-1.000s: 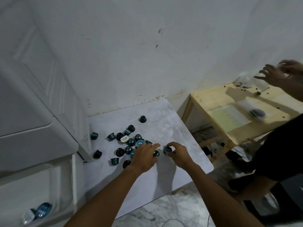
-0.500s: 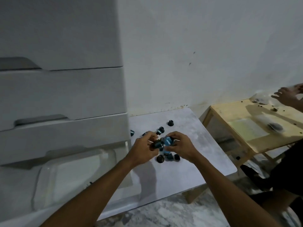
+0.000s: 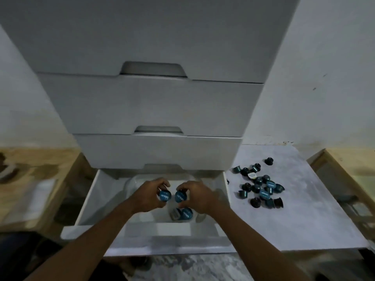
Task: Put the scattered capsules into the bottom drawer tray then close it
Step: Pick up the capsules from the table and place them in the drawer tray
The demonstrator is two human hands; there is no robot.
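The bottom drawer point(image 3: 89, 199) of a white cabinet stands pulled out, with a clear plastic tray point(image 3: 132, 184) inside. Both hands hover over the tray. My left hand point(image 3: 150, 196) grips a blue-lidded capsule point(image 3: 164, 196). My right hand point(image 3: 195, 196) grips another blue capsule point(image 3: 180, 196). Two capsules point(image 3: 183, 213) lie in the tray just below my hands. Several dark and blue capsules point(image 3: 261, 188) remain scattered on the white board point(image 3: 304, 209) to the right of the drawer.
Three shut drawers point(image 3: 152, 106) rise above the open one. Wooden tables stand at the far left point(image 3: 36, 179) and far right point(image 3: 349, 165). Marbled floor point(image 3: 192, 268) shows below the drawer front.
The view swung left from the board to the cabinet. Both hands lifted capsules from the pile and carried them left, over the tray in the open drawer.
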